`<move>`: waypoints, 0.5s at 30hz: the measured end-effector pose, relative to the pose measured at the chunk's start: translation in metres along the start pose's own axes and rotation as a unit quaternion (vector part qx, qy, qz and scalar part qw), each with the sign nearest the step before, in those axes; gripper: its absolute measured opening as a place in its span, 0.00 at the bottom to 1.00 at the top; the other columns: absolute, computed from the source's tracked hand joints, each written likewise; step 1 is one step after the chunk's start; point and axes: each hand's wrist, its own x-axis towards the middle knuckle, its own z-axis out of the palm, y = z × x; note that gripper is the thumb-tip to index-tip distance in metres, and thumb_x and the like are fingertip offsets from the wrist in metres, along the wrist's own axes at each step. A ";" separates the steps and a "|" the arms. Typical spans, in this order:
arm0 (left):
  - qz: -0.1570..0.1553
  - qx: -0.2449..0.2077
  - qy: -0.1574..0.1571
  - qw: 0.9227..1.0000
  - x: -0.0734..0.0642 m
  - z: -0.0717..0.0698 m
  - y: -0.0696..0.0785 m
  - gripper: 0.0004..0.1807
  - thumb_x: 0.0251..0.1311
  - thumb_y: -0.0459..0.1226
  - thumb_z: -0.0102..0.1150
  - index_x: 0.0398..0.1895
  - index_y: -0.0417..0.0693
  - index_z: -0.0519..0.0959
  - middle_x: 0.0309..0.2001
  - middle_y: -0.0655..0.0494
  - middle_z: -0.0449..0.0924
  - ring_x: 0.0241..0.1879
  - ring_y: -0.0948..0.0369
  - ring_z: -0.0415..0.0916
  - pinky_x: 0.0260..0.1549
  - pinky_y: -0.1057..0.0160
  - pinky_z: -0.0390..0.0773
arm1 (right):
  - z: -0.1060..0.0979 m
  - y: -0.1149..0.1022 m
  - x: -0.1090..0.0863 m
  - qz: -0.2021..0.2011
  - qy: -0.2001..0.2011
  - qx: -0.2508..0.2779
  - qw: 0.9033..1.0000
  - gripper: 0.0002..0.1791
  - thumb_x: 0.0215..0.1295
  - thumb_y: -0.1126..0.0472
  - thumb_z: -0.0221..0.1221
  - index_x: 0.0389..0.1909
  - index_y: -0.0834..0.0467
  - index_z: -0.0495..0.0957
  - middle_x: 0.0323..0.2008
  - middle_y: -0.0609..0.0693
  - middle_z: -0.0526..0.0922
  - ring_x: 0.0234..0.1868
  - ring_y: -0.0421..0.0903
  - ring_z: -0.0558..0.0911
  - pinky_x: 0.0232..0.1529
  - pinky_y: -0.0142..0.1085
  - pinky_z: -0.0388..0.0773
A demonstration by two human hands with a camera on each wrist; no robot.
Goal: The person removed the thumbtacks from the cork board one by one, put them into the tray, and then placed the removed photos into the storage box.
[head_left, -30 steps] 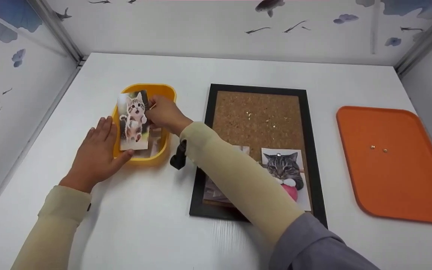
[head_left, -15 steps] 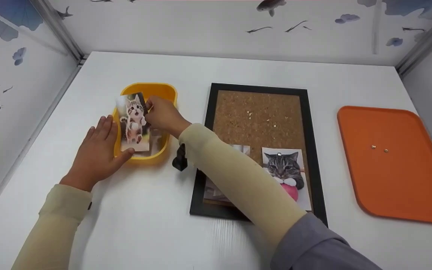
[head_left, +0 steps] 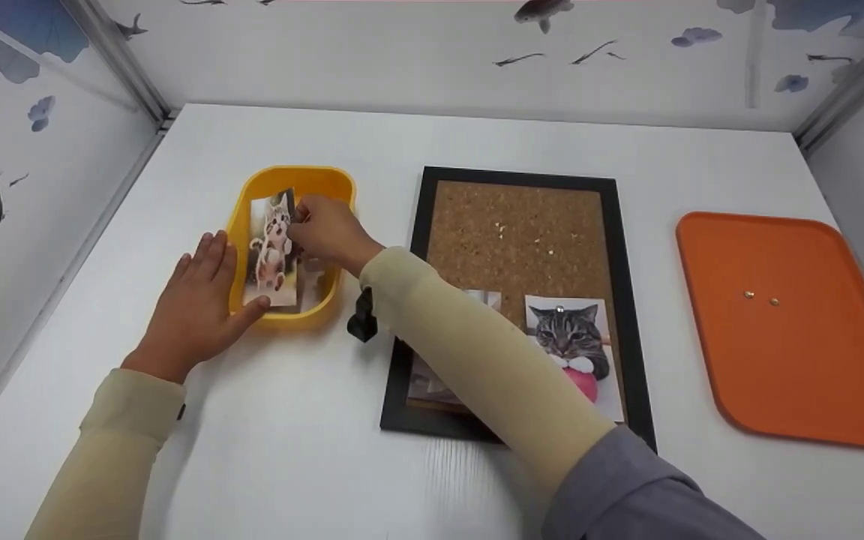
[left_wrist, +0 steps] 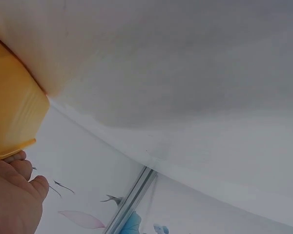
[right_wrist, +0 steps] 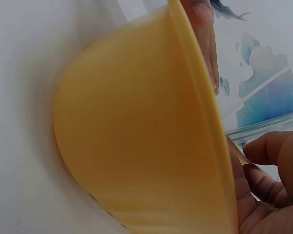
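A kitten photo (head_left: 271,274) stands at a slant inside the yellow plastic basin (head_left: 298,177). My right hand (head_left: 331,232) reaches over the basin's right rim and pinches the photo's right edge between thumb and fingers. In the right wrist view, the curled fingers (right_wrist: 266,183) show just past the basin's rim. More photos (head_left: 313,283) lie at the bottom of the basin, partly covered. Against the left side rests my left hand (head_left: 196,304), fingers straight, its thumb over the front left rim. The left wrist view shows only part of that hand (left_wrist: 14,195) beside the basin.
A black-framed corkboard (head_left: 518,240) lies to the right, several small pins in its upper part. A grey cat photo (head_left: 571,345) is pinned low on it; my right forearm covers another photo. Farther right, an orange tray (head_left: 799,367) carries two small pins (head_left: 761,298).
The kitten photo has sunk lower into the basin, and its face has turned to look narrower. My right hand has shifted slightly with it. My left hand stays at the basin's side.
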 end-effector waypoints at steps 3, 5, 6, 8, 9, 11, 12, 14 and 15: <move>0.002 0.000 0.003 1.000 0.000 0.000 -0.001 0.53 0.68 0.65 0.41 0.77 0.32 0.44 0.78 0.37 0.38 0.77 0.44 0.32 0.72 0.41 0.39 | 0.001 0.000 0.001 -0.009 -0.005 -0.030 1.000 0.04 0.71 0.59 0.60 0.38 0.53 0.75 0.34 0.47 0.81 0.31 0.43 0.81 0.33 0.31 0.82; 0.004 -0.002 0.007 1.000 -0.001 0.000 -0.001 0.52 0.68 0.65 0.41 0.77 0.32 0.44 0.78 0.37 0.38 0.77 0.44 0.32 0.72 0.41 0.39 | 0.002 0.000 0.001 -0.022 -0.007 -0.053 0.998 0.03 0.71 0.59 0.60 0.39 0.53 0.76 0.34 0.47 0.81 0.30 0.42 0.80 0.31 0.29 0.81; 0.005 -0.002 0.008 1.000 -0.001 0.000 -0.001 0.52 0.68 0.65 0.41 0.77 0.32 0.44 0.78 0.37 0.38 0.77 0.44 0.32 0.72 0.42 0.38 | 0.002 0.000 0.001 -0.029 -0.006 -0.060 0.998 0.03 0.70 0.59 0.60 0.39 0.53 0.76 0.34 0.47 0.81 0.30 0.42 0.80 0.31 0.29 0.80; 0.010 -0.006 0.013 1.000 -0.001 0.001 -0.002 0.53 0.68 0.65 0.41 0.77 0.31 0.44 0.78 0.36 0.38 0.77 0.44 0.32 0.72 0.41 0.38 | 0.003 0.001 0.001 -0.044 -0.005 -0.075 0.996 0.03 0.70 0.59 0.60 0.39 0.53 0.76 0.34 0.46 0.81 0.30 0.41 0.80 0.30 0.28 0.80; 0.012 -0.008 0.014 1.000 -0.001 0.001 -0.003 0.53 0.68 0.65 0.40 0.77 0.31 0.44 0.78 0.36 0.38 0.77 0.44 0.32 0.72 0.41 0.38 | 0.003 0.002 0.000 -0.053 -0.004 -0.080 0.995 0.03 0.70 0.59 0.60 0.40 0.53 0.76 0.34 0.46 0.81 0.30 0.41 0.80 0.29 0.28 0.79; 0.017 -0.011 0.019 1.000 -0.002 0.002 -0.003 0.53 0.68 0.66 0.40 0.77 0.31 0.44 0.78 0.35 0.39 0.77 0.43 0.33 0.72 0.41 0.38 | 0.005 0.003 -0.001 -0.070 -0.002 -0.091 0.993 0.04 0.70 0.59 0.59 0.41 0.53 0.76 0.34 0.46 0.81 0.30 0.41 0.80 0.29 0.29 0.79; 0.019 -0.011 0.020 1.000 -0.002 0.002 -0.003 0.53 0.68 0.66 0.39 0.77 0.31 0.44 0.78 0.35 0.39 0.77 0.43 0.33 0.72 0.41 0.38 | 0.005 0.004 -0.002 -0.080 -0.002 -0.099 0.992 0.04 0.71 0.59 0.59 0.42 0.53 0.75 0.35 0.45 0.81 0.30 0.41 0.79 0.29 0.29 0.79; 0.022 -0.013 0.022 0.999 -0.001 0.003 -0.003 0.53 0.68 0.66 0.39 0.76 0.31 0.45 0.78 0.35 0.40 0.77 0.43 0.33 0.72 0.41 0.38 | 0.006 0.005 -0.003 -0.099 -0.003 -0.119 0.988 0.06 0.71 0.58 0.58 0.45 0.54 0.75 0.36 0.45 0.81 0.31 0.41 0.79 0.29 0.29 0.78; 0.022 -0.012 0.022 0.999 -0.001 0.002 -0.003 0.53 0.68 0.66 0.39 0.77 0.31 0.45 0.78 0.35 0.40 0.77 0.43 0.33 0.72 0.41 0.38 | 0.006 0.005 -0.004 -0.106 -0.003 -0.131 0.986 0.08 0.71 0.58 0.58 0.46 0.54 0.75 0.37 0.45 0.81 0.32 0.41 0.79 0.30 0.28 0.78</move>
